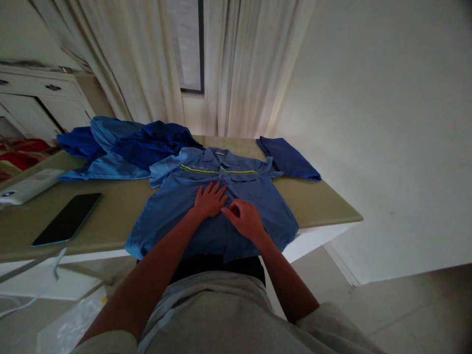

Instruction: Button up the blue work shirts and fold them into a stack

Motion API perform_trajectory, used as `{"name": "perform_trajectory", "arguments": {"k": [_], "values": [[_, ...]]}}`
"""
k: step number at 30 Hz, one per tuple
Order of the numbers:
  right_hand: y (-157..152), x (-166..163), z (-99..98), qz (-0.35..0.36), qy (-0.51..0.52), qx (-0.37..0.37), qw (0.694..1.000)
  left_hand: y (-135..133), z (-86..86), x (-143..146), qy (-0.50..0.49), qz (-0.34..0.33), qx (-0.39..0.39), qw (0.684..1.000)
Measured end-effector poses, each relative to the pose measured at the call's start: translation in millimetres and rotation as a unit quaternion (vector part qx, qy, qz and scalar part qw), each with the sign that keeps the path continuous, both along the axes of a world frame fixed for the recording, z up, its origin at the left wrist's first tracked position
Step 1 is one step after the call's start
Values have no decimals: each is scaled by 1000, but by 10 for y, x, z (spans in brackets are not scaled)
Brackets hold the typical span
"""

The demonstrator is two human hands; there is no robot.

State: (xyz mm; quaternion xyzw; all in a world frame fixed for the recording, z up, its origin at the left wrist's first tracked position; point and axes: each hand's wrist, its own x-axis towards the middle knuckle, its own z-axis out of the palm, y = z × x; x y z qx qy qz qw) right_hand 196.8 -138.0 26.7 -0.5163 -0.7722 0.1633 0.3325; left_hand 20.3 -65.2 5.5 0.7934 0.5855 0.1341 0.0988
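A short-sleeved blue work shirt [177, 206] lies front up on the table, collar away from me, with a yellow-green stripe across its chest. Its lower hem hangs over the table's near edge. My left hand [211, 200] rests flat on the shirt front below the chest pockets, fingers spread. Just right of it, my right hand [246, 219] is curled over the button line, with thumb and fingers bent in. Whatever its fingertips may hold is hidden.
Dark and light blue clothes [147, 142] are heaped at the back left. A folded dark blue garment [289, 157] lies back right. On the left are a black phone [68, 219] and a white device [33, 187]. The table [324, 206] nearly meets the wall [387, 147].
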Motion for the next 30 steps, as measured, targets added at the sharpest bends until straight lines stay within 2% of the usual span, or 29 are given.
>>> {"name": "perform_trajectory", "arguments": {"k": [4,8,11,14,18,21,23,26,28,30], "values": [[-183,-58,7,-29,-103,14,994,271,5,-24,2,6,6,1000],[-281,-6,-50,-65,-130,5,989,264,50,-36,-26,-5,74,997],[-275,79,-100,-62,-95,7,994,59,164,-21,-45,-9,107,993],[-226,185,-159,-67,8,-11,998,-283,256,10,-81,-45,101,991],[-156,327,-211,-49,182,-70,980,-738,216,29,-138,-132,34,981],[-183,387,-182,-20,241,-111,964,-920,155,28,-148,-121,12,982],[-260,388,-136,17,207,-118,971,-969,146,42,-151,-109,11,982],[-411,333,-75,64,81,-77,992,-998,155,93,-176,-114,18,978],[-482,280,-64,49,12,-36,998,-1008,141,124,-214,-103,17,971],[-508,237,-75,23,-15,-13,1000,-1015,109,134,-252,-88,8,964]]}}
